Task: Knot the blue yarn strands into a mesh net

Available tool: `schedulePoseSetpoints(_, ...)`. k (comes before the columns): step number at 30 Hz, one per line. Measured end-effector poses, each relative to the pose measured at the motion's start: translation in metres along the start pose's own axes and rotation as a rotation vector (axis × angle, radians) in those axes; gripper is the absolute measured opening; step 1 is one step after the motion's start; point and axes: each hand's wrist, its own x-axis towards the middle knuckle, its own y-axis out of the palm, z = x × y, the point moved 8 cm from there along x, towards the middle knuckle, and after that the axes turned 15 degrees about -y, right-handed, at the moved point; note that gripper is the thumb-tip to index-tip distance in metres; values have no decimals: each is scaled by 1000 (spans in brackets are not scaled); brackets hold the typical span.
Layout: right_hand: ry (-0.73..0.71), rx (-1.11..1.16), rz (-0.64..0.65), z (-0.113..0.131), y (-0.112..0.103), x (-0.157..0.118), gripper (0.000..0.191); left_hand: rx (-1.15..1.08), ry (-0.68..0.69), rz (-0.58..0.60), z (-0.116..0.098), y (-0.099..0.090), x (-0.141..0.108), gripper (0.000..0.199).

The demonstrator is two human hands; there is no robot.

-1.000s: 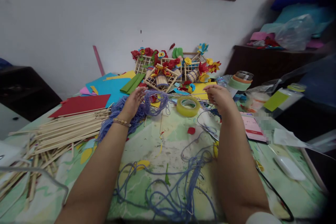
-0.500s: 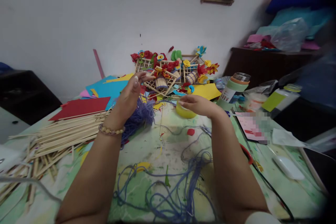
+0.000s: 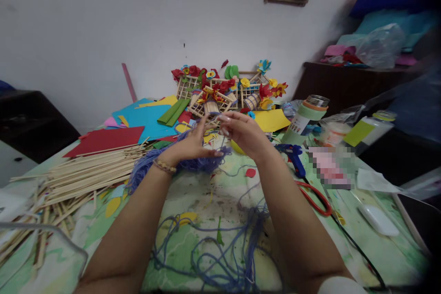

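Observation:
My left hand [image 3: 190, 146] is over a bundle of purple yarn [image 3: 144, 167], its thumb and fingers spread apart. Whether it touches the yarn, I cannot tell. Close by, my right hand [image 3: 246, 133] has its fingers bent and fingertips drawn together beside my left fingers; anything between them is too small to make out. A yellow ring-shaped roll [image 3: 237, 147] is mostly hidden behind the right hand. Loose bluish-purple yarn [image 3: 250, 239] lies tangled on the table between my forearms.
Wooden sticks [image 3: 93, 170] are heaped at left beside red paper [image 3: 106, 141]. Small stick frames with paper flowers [image 3: 220, 87] stand against the wall. A blue glue gun [image 3: 295, 158], orange-handled scissors [image 3: 322, 211], a bottle [image 3: 303, 117] and a white mouse [image 3: 378, 220] are at right.
My left hand has come down and right, my right hand has moved left off the yellow roll, and they are now close together. The yarn bundle lies spread wider; the glue gun is uncovered.

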Motion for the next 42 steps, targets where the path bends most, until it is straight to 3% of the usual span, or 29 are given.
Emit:
schedulePoseSetpoints(2,-37,42,-37,16,-8,1,21,197,-131,20,30,14,7,120)
schedulePoseSetpoints(5,-102,-16,-69,42,-20,0,17,373,-255,-63,69,14,13,114)
schedulePoseSetpoints(12,-341,-364,-166,106,-54,-16,23,608,-377,-338,126,-35,6,101)
schedulePoseSetpoints(17,-447,-371,-197,124,-59,-20,21,643,-501,-332,136,-50,1,85)
schedulePoseSetpoints(23,-270,-385,-175,89,-42,-10,14,402,-451,-219,106,-56,11,43)
schedulePoseSetpoints(27,-228,-324,-82,75,-20,-8,12,238,-477,-354,92,-88,0,41)
schedulePoseSetpoints(29,-203,-313,-50,70,-11,-9,11,244,-415,-362,73,-94,-8,44)
schedulePoseSetpoints(33,-142,-296,48,56,9,-10,12,93,-132,-224,-3,-71,-28,56)
schedulePoseSetpoints(37,-107,-268,179,39,30,-12,14,-205,48,-36,-73,-31,-40,68)
schedulePoseSetpoints(40,-119,-304,178,36,31,-13,18,-279,-3,97,-82,-10,-38,29)
schedulePoseSetpoints(42,-131,-353,147,39,24,-11,19,-325,-73,88,-74,-14,-34,24)
